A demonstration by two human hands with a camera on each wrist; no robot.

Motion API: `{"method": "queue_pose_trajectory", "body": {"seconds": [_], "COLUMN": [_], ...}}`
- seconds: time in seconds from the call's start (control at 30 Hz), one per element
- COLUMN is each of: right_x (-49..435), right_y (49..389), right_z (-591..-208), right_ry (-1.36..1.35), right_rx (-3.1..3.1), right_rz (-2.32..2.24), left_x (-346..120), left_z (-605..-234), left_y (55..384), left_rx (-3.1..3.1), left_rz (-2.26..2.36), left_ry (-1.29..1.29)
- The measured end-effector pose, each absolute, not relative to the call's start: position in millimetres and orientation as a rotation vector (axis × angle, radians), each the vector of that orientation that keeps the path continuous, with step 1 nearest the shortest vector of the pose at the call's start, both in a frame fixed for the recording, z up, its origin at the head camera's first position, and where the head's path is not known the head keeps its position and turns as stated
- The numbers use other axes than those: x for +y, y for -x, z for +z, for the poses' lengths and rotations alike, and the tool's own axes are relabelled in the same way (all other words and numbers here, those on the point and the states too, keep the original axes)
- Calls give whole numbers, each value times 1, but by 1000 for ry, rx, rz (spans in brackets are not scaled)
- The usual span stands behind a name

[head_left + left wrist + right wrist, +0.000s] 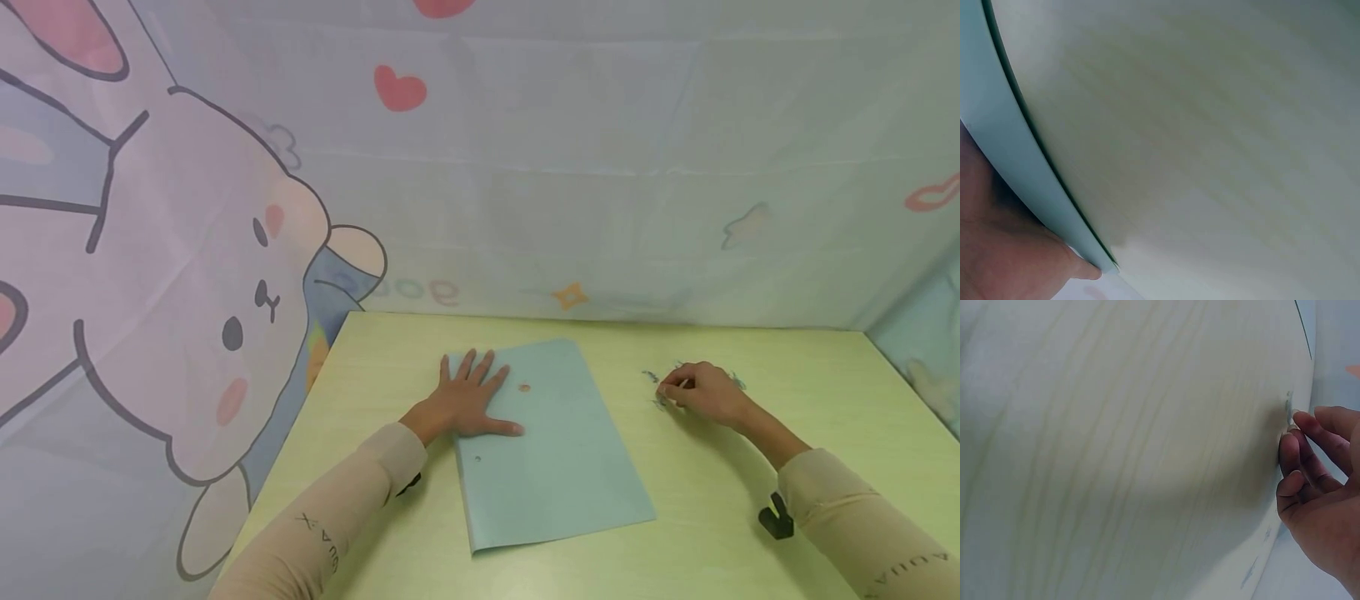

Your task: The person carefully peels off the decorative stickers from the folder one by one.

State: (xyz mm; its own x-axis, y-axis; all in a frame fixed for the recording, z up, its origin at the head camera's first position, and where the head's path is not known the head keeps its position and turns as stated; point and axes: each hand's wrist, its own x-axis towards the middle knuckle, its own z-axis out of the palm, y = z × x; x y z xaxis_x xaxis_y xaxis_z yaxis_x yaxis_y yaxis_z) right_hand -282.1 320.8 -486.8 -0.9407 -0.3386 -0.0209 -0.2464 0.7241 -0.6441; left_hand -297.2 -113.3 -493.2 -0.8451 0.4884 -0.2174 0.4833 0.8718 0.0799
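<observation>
In the head view my left hand point(468, 402) lies flat with spread fingers on the upper left of a light blue sheet or folder point(547, 467). The left wrist view catches the blue edge point(1029, 156) beside part of that hand. To the right of the sheet, my right hand point(705, 393) bends down to the table, thumb and fingertips brought together at a small bluish piece point(660, 398). Close up, the right wrist view has those fingertips at a thin bluish bit point(1289, 398). What kind of piece it is, I cannot tell.
More small bluish pieces point(738, 381) lie scattered around the right hand on the pale yellow-green table point(840, 417). A brownish round spot point(524, 387) and a smaller one point(477, 458) mark the blue sheet. Behind the table hangs a printed cloth point(570, 167).
</observation>
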Motion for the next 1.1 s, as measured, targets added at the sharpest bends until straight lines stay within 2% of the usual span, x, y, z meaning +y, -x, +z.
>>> {"method": "queue_pose_trajectory", "body": {"seconds": [0.6,1.1], "right_x": [312,271], "right_y": [279,286], "right_z": [-485,-477], "right_ry": [428,496], "right_rx": [2876,2806], "right_rz": [-1104,-1254], "left_x": [-114,-115], "left_z": [-494,-489], "left_y": [297,296], "left_rx": [2817,2816], "left_rz": [31,29], "left_ry": [-751,-772]}}
